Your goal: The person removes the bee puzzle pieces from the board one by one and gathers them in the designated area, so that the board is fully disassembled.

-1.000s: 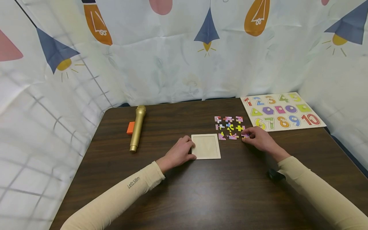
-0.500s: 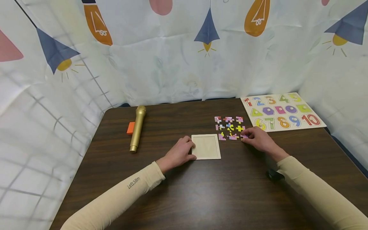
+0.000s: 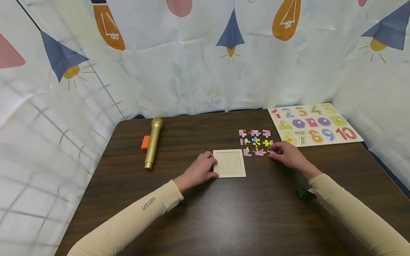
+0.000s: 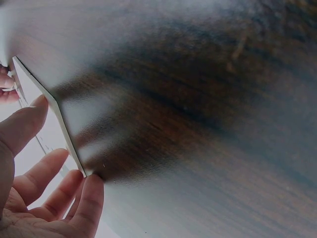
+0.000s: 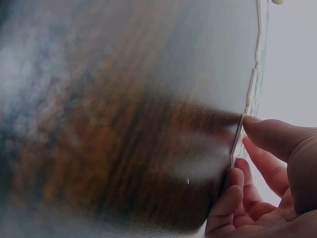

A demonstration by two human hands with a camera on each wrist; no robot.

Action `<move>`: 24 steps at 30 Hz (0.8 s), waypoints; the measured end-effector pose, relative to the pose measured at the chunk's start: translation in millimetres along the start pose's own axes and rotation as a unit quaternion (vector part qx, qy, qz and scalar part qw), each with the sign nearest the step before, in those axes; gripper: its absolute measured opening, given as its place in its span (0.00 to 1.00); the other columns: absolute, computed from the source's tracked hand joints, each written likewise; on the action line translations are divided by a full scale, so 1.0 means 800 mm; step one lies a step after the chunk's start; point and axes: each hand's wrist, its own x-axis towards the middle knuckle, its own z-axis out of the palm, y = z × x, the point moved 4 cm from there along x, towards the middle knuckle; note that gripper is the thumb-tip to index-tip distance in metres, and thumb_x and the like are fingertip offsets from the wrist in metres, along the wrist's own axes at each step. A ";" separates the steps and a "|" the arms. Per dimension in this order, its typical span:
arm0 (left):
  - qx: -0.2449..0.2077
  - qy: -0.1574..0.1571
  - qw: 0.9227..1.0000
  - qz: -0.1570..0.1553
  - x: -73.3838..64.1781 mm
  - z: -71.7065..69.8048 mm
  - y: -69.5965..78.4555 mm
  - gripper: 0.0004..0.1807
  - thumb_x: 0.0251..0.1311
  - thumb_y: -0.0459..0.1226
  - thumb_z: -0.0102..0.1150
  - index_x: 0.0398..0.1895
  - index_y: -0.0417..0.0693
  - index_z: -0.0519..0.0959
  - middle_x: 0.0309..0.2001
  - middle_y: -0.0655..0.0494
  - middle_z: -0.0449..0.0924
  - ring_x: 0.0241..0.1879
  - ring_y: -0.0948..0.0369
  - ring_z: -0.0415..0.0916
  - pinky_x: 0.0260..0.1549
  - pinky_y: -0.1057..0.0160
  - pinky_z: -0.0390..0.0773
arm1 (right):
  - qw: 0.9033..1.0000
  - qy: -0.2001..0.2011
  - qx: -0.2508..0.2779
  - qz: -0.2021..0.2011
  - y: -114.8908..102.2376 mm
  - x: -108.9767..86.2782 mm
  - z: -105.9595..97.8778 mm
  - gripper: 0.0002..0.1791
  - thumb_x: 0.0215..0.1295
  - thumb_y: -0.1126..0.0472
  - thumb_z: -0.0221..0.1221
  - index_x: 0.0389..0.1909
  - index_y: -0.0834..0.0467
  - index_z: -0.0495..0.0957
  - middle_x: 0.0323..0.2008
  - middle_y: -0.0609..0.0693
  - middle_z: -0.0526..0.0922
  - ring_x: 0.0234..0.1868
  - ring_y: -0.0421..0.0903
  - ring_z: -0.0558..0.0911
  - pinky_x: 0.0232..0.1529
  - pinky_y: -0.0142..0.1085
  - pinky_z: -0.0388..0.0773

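Observation:
On the dark table lies a square wooden puzzle frame (image 3: 229,163) with a shallow recess. My left hand (image 3: 200,168) holds its left edge; in the left wrist view the thumb (image 4: 34,116) is at one corner and the fingertips touch the edge further along. To the right of the frame, several pink and yellow jigsaw pieces (image 3: 255,142) lie in three rows with small gaps. My right hand (image 3: 289,155) pinches the pink corner jigsaw piece (image 3: 271,152) at the lower right of these rows, its fingers covering part of it. In the right wrist view the piece's edge (image 5: 237,141) lies flat on the table.
A number-and-shape peg board (image 3: 315,124) lies at the back right, just beyond my right hand. At the left, a gold microphone (image 3: 153,143) lies beside an orange block (image 3: 145,142). A patterned curtain (image 3: 192,71) hangs behind the table.
My right hand has slid the corner jigsaw piece slightly to the left, closer to the other pieces. The left hand and the wooden frame have stayed in place.

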 end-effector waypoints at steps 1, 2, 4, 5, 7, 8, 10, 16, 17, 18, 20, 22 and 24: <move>0.000 0.000 1.000 0.000 0.000 0.000 0.000 0.23 0.53 0.41 0.73 0.47 0.34 0.81 0.48 0.44 0.72 0.44 0.50 0.68 0.46 0.56 0.73 | 1.000 0.000 0.000 0.001 0.000 0.000 0.000 0.16 0.65 0.60 0.63 0.51 0.64 0.80 0.43 0.58 0.81 0.38 0.50 0.76 0.40 0.43 0.73; 0.000 -0.001 1.000 0.000 0.000 0.000 0.000 0.23 0.53 0.41 0.73 0.47 0.34 0.81 0.48 0.44 0.72 0.44 0.50 0.68 0.46 0.55 0.73 | 1.000 0.000 0.000 0.001 -0.001 0.000 0.000 0.16 0.65 0.60 0.63 0.51 0.64 0.80 0.43 0.58 0.81 0.38 0.50 0.76 0.40 0.43 0.73; -0.001 -0.001 1.000 0.001 -0.001 0.000 0.000 0.23 0.53 0.41 0.73 0.47 0.34 0.81 0.48 0.44 0.72 0.44 0.50 0.69 0.47 0.55 0.73 | 1.000 0.000 0.001 0.003 -0.001 -0.001 0.001 0.16 0.65 0.60 0.63 0.51 0.64 0.80 0.43 0.58 0.81 0.38 0.50 0.75 0.40 0.43 0.73; -0.002 0.000 1.000 0.001 -0.001 0.000 0.000 0.22 0.53 0.41 0.73 0.47 0.35 0.81 0.48 0.44 0.72 0.44 0.50 0.69 0.47 0.55 0.73 | 1.000 0.000 0.001 0.004 -0.001 -0.001 0.001 0.17 0.65 0.60 0.63 0.51 0.64 0.80 0.43 0.58 0.81 0.38 0.50 0.75 0.40 0.43 0.72; -0.002 0.001 1.000 0.001 -0.001 0.000 0.000 0.22 0.54 0.41 0.73 0.47 0.35 0.81 0.48 0.44 0.72 0.44 0.50 0.69 0.46 0.55 0.73 | 1.000 0.001 0.001 0.007 -0.001 -0.001 0.001 0.17 0.65 0.60 0.63 0.51 0.64 0.80 0.43 0.58 0.81 0.38 0.51 0.75 0.39 0.42 0.72; -0.002 0.001 1.000 0.001 -0.002 0.000 0.000 0.22 0.54 0.41 0.73 0.47 0.34 0.81 0.48 0.44 0.72 0.44 0.50 0.69 0.46 0.55 0.73 | 1.000 0.002 0.002 0.008 -0.001 -0.001 0.001 0.17 0.65 0.59 0.63 0.51 0.64 0.80 0.43 0.58 0.81 0.38 0.51 0.75 0.39 0.42 0.72; -0.002 0.001 1.000 -0.001 -0.002 0.000 0.000 0.22 0.54 0.41 0.73 0.47 0.35 0.81 0.48 0.45 0.72 0.44 0.50 0.69 0.46 0.55 0.73 | 1.000 0.002 0.002 0.009 -0.001 -0.002 0.001 0.17 0.65 0.59 0.63 0.52 0.63 0.80 0.44 0.58 0.80 0.38 0.51 0.75 0.39 0.42 0.72; -0.002 0.003 1.000 -0.001 -0.002 -0.001 0.000 0.22 0.53 0.41 0.73 0.47 0.34 0.81 0.47 0.44 0.72 0.44 0.50 0.68 0.46 0.56 0.73 | 1.000 0.003 0.004 0.013 0.000 -0.002 0.000 0.17 0.65 0.59 0.63 0.52 0.63 0.80 0.45 0.59 0.80 0.39 0.51 0.75 0.40 0.43 0.72; -0.002 0.003 1.000 0.000 -0.002 -0.001 0.000 0.22 0.53 0.41 0.73 0.47 0.34 0.81 0.47 0.44 0.72 0.44 0.50 0.68 0.46 0.56 0.73 | 1.000 0.004 0.003 0.014 0.000 -0.003 0.000 0.17 0.65 0.59 0.63 0.52 0.63 0.80 0.45 0.59 0.80 0.40 0.51 0.75 0.40 0.43 0.72; -0.001 0.003 1.000 0.000 -0.002 0.000 0.000 0.22 0.53 0.41 0.73 0.46 0.34 0.81 0.47 0.44 0.72 0.44 0.50 0.68 0.46 0.55 0.73 | 1.000 0.004 0.003 0.014 0.000 -0.003 0.000 0.17 0.65 0.59 0.63 0.52 0.63 0.80 0.45 0.59 0.79 0.40 0.52 0.75 0.40 0.43 0.72; 0.000 0.004 1.000 0.002 -0.001 -0.001 0.000 0.22 0.53 0.41 0.73 0.46 0.34 0.81 0.47 0.44 0.72 0.44 0.50 0.68 0.46 0.55 0.73 | 1.000 0.003 0.003 0.016 0.000 -0.003 0.000 0.17 0.65 0.59 0.63 0.52 0.63 0.80 0.45 0.59 0.79 0.40 0.52 0.75 0.40 0.43 0.72; 0.000 0.004 1.000 0.003 -0.001 -0.001 0.000 0.22 0.53 0.41 0.73 0.46 0.34 0.81 0.47 0.44 0.72 0.44 0.50 0.68 0.46 0.55 0.73 | 1.000 0.003 0.004 0.019 0.001 -0.002 0.000 0.17 0.66 0.58 0.63 0.52 0.63 0.80 0.45 0.59 0.80 0.40 0.52 0.75 0.41 0.43 0.72; 0.001 0.005 1.000 0.004 -0.001 -0.001 0.000 0.22 0.53 0.41 0.73 0.46 0.34 0.81 0.47 0.45 0.72 0.43 0.50 0.68 0.46 0.56 0.73 | 1.000 0.002 0.005 0.021 0.001 -0.002 0.000 0.17 0.66 0.58 0.63 0.52 0.63 0.80 0.46 0.59 0.79 0.40 0.52 0.75 0.41 0.43 0.73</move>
